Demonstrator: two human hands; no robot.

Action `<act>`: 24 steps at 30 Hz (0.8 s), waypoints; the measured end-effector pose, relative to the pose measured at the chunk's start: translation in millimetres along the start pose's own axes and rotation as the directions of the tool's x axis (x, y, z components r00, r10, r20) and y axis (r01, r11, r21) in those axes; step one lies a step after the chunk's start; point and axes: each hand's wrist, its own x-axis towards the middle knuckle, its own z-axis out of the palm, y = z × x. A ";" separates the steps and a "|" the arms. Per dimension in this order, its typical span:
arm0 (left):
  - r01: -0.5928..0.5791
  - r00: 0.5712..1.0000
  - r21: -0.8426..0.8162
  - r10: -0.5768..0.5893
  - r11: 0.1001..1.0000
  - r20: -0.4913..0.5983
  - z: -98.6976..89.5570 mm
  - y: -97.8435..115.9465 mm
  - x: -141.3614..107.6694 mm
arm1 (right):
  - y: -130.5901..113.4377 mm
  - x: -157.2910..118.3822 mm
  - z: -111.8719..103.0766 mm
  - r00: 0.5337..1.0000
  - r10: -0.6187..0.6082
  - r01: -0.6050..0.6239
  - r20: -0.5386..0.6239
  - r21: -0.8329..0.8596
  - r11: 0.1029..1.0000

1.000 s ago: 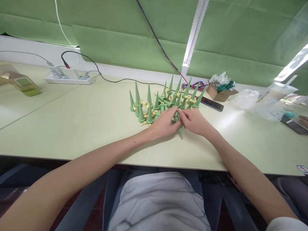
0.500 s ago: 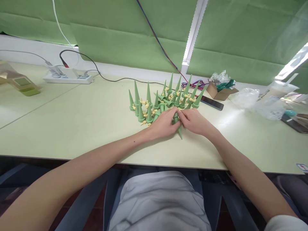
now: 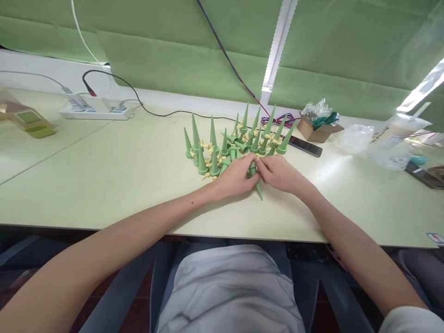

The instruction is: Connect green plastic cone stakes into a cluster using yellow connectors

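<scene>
My left hand is closed round a green cone spike, whose point sticks out below the fingers toward the table's front edge. Right beside it, my right hand has its fingers pinched at the wide end of the same spike; what they grip there is too small to make out. Just beyond both hands stand several green cone spikes with small pale yellow valve pieces on them. A few green spikes lie on their sides in the middle of the group, partly hidden by my left hand.
Behind the spikes on the right lies a phone, near a small cardboard box with plastic and green material. Farther right are a plastic bag, a cup and a dark device. A power strip sits at the back left.
</scene>
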 end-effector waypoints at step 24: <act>-0.025 1.000 -0.002 0.025 1.000 0.010 1.0 -2.1 0.0 | 0.3 -0.6 -2.9 0.999 -0.011 0.010 0.046 0.017 1.000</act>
